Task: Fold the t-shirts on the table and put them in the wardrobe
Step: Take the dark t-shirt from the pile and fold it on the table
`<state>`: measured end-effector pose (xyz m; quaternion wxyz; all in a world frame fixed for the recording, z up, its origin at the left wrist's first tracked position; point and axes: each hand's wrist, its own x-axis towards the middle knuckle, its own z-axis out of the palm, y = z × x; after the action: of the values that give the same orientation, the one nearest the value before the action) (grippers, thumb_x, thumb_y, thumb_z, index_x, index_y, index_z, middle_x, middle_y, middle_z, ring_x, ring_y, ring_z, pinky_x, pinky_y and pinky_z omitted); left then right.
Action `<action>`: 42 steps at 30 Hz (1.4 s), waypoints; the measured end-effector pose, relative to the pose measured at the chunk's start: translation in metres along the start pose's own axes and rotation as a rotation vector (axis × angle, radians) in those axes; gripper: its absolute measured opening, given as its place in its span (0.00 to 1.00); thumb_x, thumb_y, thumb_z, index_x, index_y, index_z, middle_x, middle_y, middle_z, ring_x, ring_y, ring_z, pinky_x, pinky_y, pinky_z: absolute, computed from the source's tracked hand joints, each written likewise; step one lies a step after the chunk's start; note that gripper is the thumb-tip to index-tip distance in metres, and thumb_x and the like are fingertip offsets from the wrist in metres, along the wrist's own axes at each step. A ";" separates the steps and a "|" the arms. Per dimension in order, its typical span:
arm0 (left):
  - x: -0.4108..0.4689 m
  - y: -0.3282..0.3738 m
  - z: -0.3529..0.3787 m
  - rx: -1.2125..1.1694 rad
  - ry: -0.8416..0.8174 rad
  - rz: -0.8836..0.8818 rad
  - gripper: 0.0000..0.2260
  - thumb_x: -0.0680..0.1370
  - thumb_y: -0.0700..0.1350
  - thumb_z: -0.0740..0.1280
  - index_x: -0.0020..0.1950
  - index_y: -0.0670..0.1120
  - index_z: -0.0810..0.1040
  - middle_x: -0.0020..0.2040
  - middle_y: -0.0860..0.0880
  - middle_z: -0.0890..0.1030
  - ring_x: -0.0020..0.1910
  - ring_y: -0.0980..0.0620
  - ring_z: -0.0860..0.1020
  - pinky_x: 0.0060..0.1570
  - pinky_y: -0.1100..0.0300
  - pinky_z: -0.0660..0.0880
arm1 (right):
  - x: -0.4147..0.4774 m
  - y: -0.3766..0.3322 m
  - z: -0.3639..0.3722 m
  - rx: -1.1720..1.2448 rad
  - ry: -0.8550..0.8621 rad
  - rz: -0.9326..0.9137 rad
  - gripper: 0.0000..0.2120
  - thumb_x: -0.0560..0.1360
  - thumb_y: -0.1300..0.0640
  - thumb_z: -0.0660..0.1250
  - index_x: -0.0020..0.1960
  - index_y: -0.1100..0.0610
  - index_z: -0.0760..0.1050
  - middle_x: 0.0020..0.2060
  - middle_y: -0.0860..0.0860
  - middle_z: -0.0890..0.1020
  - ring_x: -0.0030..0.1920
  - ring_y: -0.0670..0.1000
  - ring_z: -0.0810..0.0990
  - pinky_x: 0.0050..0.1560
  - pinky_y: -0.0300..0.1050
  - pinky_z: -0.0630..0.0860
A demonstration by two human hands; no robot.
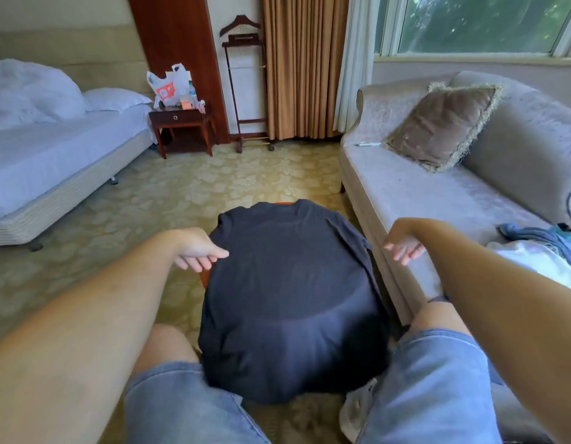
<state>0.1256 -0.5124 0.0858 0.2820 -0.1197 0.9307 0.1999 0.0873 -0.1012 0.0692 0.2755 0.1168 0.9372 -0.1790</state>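
A dark navy t-shirt (pixel 290 296) lies spread over a small round table (pixel 203 278) between my knees, hiding nearly all of it; only slivers of red-brown wood show at the left and far edges. My left hand (pixel 199 251) hovers at the shirt's left edge with relaxed fingers, the thumb just over the cloth. My right hand (pixel 404 246) hangs beyond the shirt's right sleeve, fingers loosely spread, holding nothing. More clothes (pixel 540 248), white and blue, lie heaped on the sofa to my right.
A grey sofa (pixel 422 193) with a brown cushion (pixel 444 126) runs along the right. A bed (pixel 53 155) stands on the left, with a nightstand (pixel 181 123) and a wooden valet stand (pixel 245 84) behind. Patterned carpet (pixel 229 177) lies ahead.
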 end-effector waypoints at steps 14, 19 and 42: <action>0.192 0.028 0.094 0.119 0.215 0.127 0.33 0.79 0.62 0.60 0.80 0.53 0.52 0.80 0.47 0.49 0.78 0.44 0.51 0.74 0.44 0.55 | 0.155 -0.117 0.123 -0.115 0.016 -0.265 0.33 0.81 0.42 0.57 0.80 0.53 0.48 0.79 0.55 0.49 0.78 0.59 0.48 0.75 0.59 0.54; 0.232 0.011 0.116 0.237 0.343 0.079 0.32 0.80 0.66 0.48 0.80 0.54 0.46 0.80 0.47 0.39 0.79 0.46 0.40 0.76 0.42 0.42 | 0.195 -0.128 0.161 -0.282 0.203 -0.310 0.35 0.79 0.32 0.44 0.80 0.49 0.42 0.79 0.53 0.39 0.78 0.56 0.36 0.76 0.62 0.40; 0.195 0.014 0.167 0.280 0.461 0.125 0.33 0.79 0.68 0.46 0.80 0.54 0.48 0.81 0.46 0.44 0.79 0.45 0.42 0.75 0.41 0.44 | 0.166 -0.065 0.186 -0.307 0.355 -0.297 0.37 0.76 0.29 0.41 0.80 0.47 0.45 0.79 0.50 0.43 0.78 0.53 0.39 0.77 0.60 0.42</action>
<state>0.0422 -0.4477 -0.1488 0.0636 -0.0643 0.9945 0.0536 0.0186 -0.2149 -0.1509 0.0921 -0.0355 0.9939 -0.0502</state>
